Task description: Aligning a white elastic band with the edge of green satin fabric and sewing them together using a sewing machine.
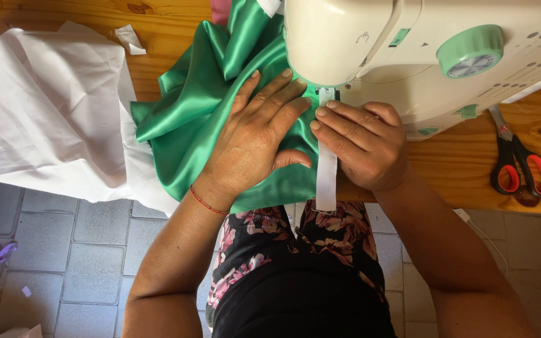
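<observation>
A shiny green satin cloth [201,106] lies bunched on the wooden table [464,163] and runs under the head of a cream sewing machine [408,50]. My left hand [255,134] presses flat on the green cloth just left of the needle area. My right hand [361,141] rests with fingers together on a white strip of tape [326,178], which lies along the cloth's edge and hangs over the table's front. The needle itself is hidden by the machine head.
A pile of white fabric [45,106] covers the table's left side and droops over its edge. Scissors with red and black handles [518,163] lie at the right. A grey tiled floor [76,250] shows below, with a purple scrap [0,251].
</observation>
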